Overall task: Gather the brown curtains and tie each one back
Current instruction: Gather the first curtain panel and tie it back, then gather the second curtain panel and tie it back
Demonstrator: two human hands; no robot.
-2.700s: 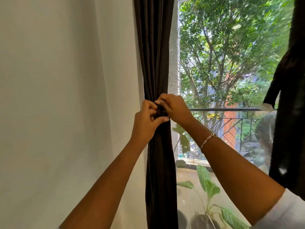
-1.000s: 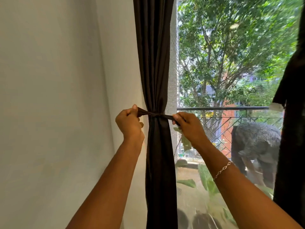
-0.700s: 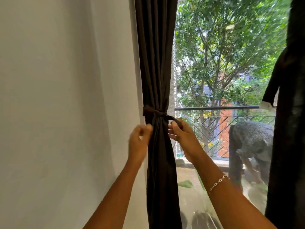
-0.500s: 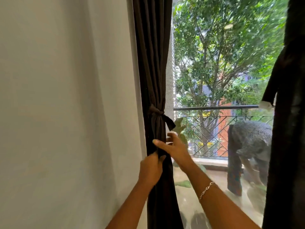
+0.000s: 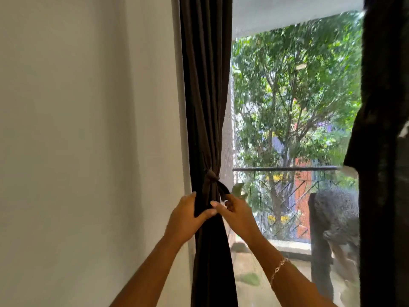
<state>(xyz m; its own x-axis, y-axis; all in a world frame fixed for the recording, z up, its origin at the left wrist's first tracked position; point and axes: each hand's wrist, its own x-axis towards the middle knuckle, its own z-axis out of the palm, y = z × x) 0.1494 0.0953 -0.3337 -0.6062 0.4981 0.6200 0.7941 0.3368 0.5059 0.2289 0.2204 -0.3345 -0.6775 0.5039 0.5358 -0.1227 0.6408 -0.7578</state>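
Gathered brown curtain (image 5: 205,107) hangs beside the wall (image 5: 88,129), tie (image 5: 213,176) knotted round it. Your left hand (image 5: 184,221) grips the folds just below the knot; your right hand (image 5: 238,217) pinches the tie's loose end.

We see the nearer brown curtain (image 5: 205,96) hanging straight beside the wall, its dark folds drawn into one narrow bundle. A tie (image 5: 211,176) of the same cloth cinches it at a small knot, with one loose tail slanting down to the right. We find the second curtain (image 5: 385,151) at the right edge, dark and blurred.
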